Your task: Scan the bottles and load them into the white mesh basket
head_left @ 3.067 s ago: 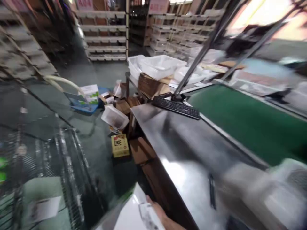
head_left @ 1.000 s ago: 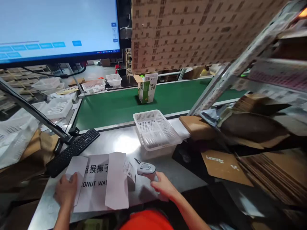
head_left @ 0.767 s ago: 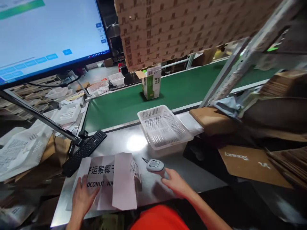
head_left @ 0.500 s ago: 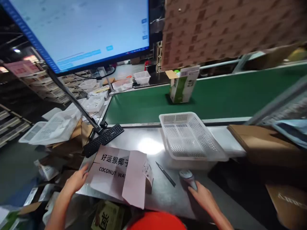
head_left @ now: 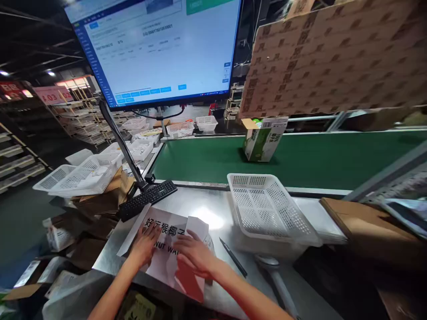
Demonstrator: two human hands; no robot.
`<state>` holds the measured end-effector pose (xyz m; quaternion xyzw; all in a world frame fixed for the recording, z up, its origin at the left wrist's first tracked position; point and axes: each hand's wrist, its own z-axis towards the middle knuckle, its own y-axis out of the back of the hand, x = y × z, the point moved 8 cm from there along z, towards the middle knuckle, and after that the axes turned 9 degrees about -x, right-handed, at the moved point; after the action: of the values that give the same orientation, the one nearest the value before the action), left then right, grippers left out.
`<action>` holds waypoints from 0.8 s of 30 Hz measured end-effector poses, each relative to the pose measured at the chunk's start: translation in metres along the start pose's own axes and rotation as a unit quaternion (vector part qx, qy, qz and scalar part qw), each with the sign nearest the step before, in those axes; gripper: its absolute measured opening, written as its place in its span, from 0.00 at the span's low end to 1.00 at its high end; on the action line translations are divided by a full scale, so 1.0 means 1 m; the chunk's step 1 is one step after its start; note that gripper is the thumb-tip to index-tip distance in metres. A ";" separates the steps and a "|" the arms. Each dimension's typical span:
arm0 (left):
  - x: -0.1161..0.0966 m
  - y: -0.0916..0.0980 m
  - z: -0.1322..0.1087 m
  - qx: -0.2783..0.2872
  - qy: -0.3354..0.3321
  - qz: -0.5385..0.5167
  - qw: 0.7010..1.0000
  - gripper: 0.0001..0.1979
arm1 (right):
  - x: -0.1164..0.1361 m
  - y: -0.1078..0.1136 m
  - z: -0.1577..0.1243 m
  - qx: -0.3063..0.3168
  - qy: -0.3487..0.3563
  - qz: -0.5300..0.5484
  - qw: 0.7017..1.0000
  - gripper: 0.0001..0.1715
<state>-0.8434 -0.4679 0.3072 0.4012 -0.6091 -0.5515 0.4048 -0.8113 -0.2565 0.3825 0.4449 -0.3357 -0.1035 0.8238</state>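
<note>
A pale pink carton printed "COCONUT WA…" lies at the front of the metal table, its flaps spread. My left hand rests on its left part, fingers stretched out over the print. Over the right part lies my right hand, fingers spread on the flap and casting a shadow there. Neither hand grips anything. Right of the carton is a slim dark pen or cutter; I cannot tell which. Beside it a grey handheld scanner lies on the table.
A white perforated basket stands behind the scanner. A black keyboard sits at the left, under a large monitor. Beyond runs a green conveyor with a green-and-white box. Flat cardboard is stacked at the right.
My right hand has let go of the scanner and moved left onto the carton. My left hand has moved from the carton's left edge onto its top. The view has tilted up.
</note>
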 end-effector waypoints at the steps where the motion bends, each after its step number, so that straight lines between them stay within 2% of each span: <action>1: -0.002 -0.001 0.002 0.009 -0.013 -0.019 1.000 0.41 | 0.012 -0.008 0.016 0.050 0.019 -0.032 0.998 0.18; 3: -0.003 0.000 0.005 0.019 -0.017 -0.050 0.998 0.43 | 0.020 -0.010 0.025 0.097 0.018 -0.091 0.991 0.15; 5: -0.001 0.004 0.007 0.020 -0.007 -0.073 0.997 0.46 | 0.011 0.005 0.009 0.094 -0.034 -0.116 0.988 0.16; 7: 0.001 0.012 0.008 0.020 -0.008 -0.087 0.996 0.45 | -0.018 0.022 -0.028 0.085 -0.147 -0.127 0.977 0.19; 9: 0.003 0.026 0.009 0.020 -0.014 -0.091 0.996 0.40 | -0.056 0.031 -0.077 0.078 -0.273 -0.123 0.951 0.24; 12: 0.007 0.055 0.003 0.021 -0.025 -0.081 0.996 0.29 | -0.097 0.018 -0.136 0.039 -0.378 -0.027 0.925 0.24; 15: 0.007 0.071 -0.029 0.044 -0.035 -0.056 0.997 0.13 | -0.116 -0.008 -0.160 -0.033 -0.421 0.071 0.904 0.31; 17: 0.005 0.061 -0.065 0.084 -0.022 -0.049 0.995 0.14 | -0.117 -0.018 -0.155 -0.073 -0.419 0.051 0.904 0.34; 19: 0.008 0.039 -0.105 0.122 0.023 -0.067 0.990 0.17 | -0.111 -0.025 -0.138 -0.076 -0.402 -0.015 0.912 0.38; 21: 0.010 0.018 -0.135 0.125 0.061 -0.100 0.985 0.19 | -0.104 -0.031 -0.114 -0.039 -0.391 -0.078 0.916 0.47; 23: 0.013 0.003 -0.153 0.136 0.085 -0.134 0.978 0.30 | -0.098 -0.035 -0.090 0.009 -0.368 -0.123 0.921 0.54; 24: 0.011 -0.002 -0.157 0.149 0.079 -0.155 0.973 0.37 | -0.095 -0.035 -0.078 0.027 -0.345 -0.137 0.928 0.52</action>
<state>-0.7004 -0.5331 0.3154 0.5888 -0.5806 -0.4773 0.2973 -0.8279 -0.1806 0.2814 0.4453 -0.5373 -0.3538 0.6228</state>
